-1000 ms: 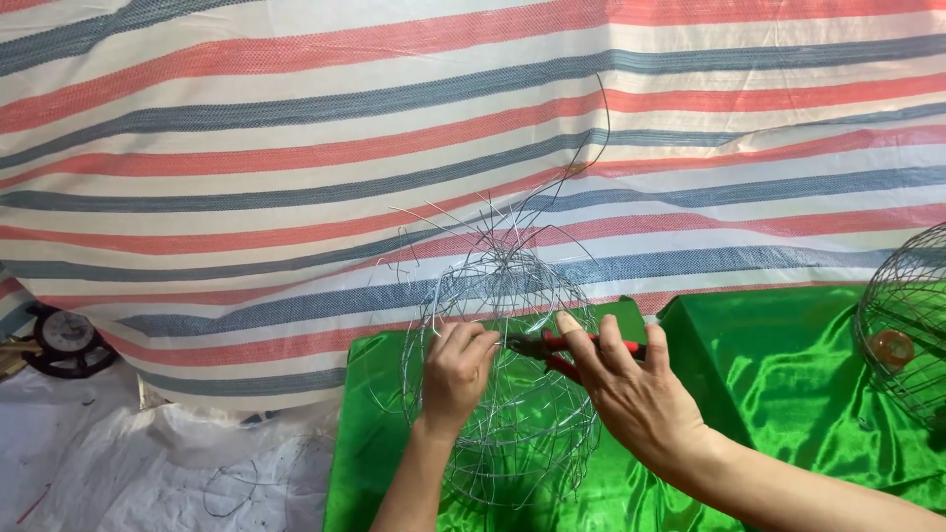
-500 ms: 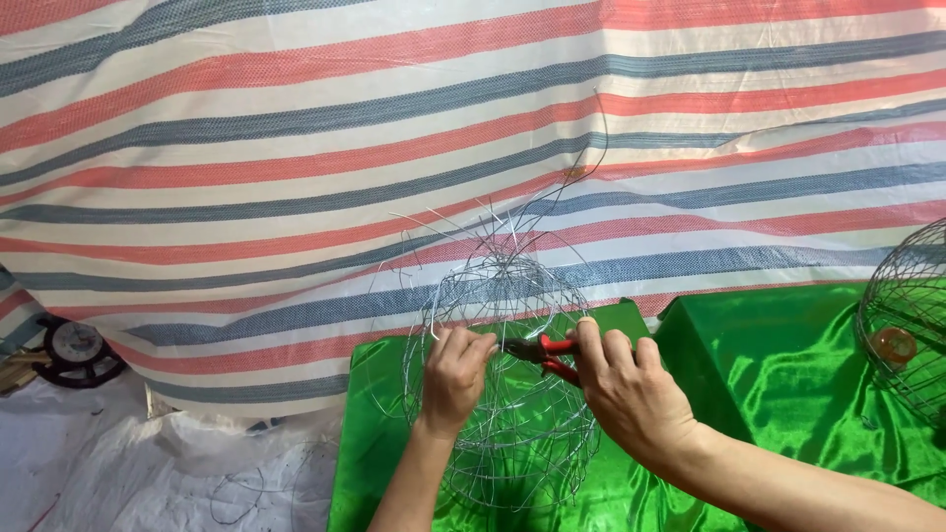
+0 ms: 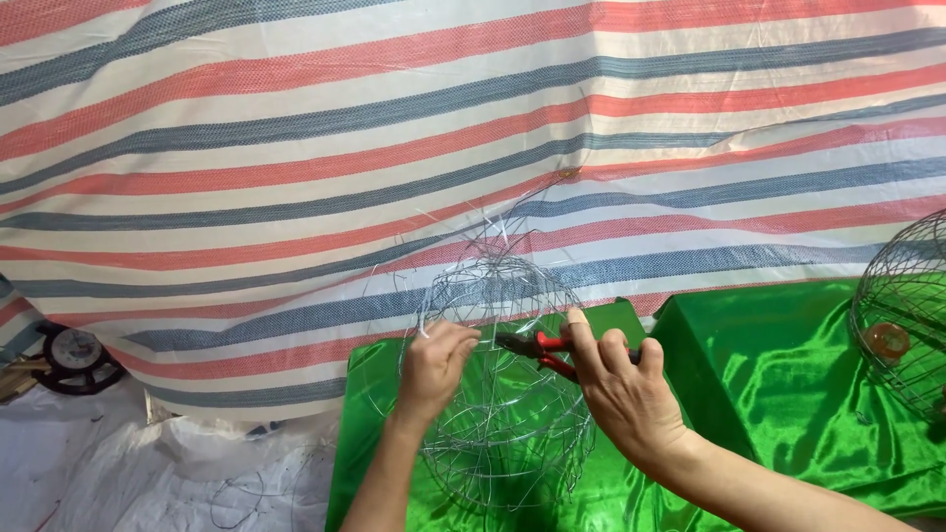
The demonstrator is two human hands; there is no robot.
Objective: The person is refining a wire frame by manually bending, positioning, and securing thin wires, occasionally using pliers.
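A round cage of thin silver wire (image 3: 498, 394) stands on a shiny green cloth (image 3: 769, 384), with loose wire ends sticking up from its top. My left hand (image 3: 434, 365) grips the wires on the cage's upper left side. My right hand (image 3: 621, 394) holds red-handled pliers (image 3: 540, 347), whose dark jaws point left at the top of the cage, close to my left fingers.
A red, blue and white striped tarp (image 3: 394, 148) hangs behind as a backdrop. A finished dark wire ball (image 3: 902, 315) with an orange object inside sits at the right edge. A black round wire spool (image 3: 74, 360) lies at the far left on white plastic sheeting (image 3: 118, 473).
The view has shifted slightly. My right hand with the pliers has moved a little left toward the top of the cage; my left hand keeps its grip on the wires.
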